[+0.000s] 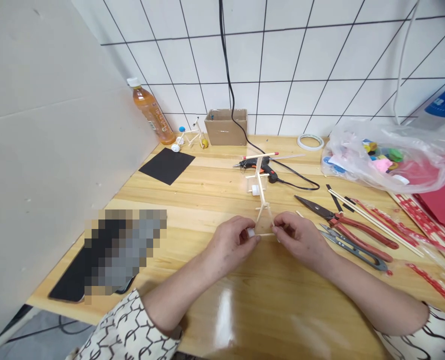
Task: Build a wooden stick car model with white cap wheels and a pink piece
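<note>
Both hands hold a small tricycle model [260, 192] built of thin wooden sticks, with a red-tipped stick across its far end. The fingers of my left hand [234, 242] are closed around a white bottle cap [251, 232] at the left end of the near cross stick. At that stick's right end my right hand [299, 239] pinches the frame, and whatever sits under those fingertips is mostly hidden. Another white cap [256, 190] shows on the model's far part. Behind the model lies a black glue gun [262, 166], partly covered by it.
Pliers [335, 217] and thread snips [352, 246] lie right of my right hand, near wooden chopsticks [376, 222]. A plastic bag [391, 160] holds colourful caps. Along the wall are a drink bottle [150, 112], a second stick model [192, 137], a cardboard box [226, 132] and tape [310, 142].
</note>
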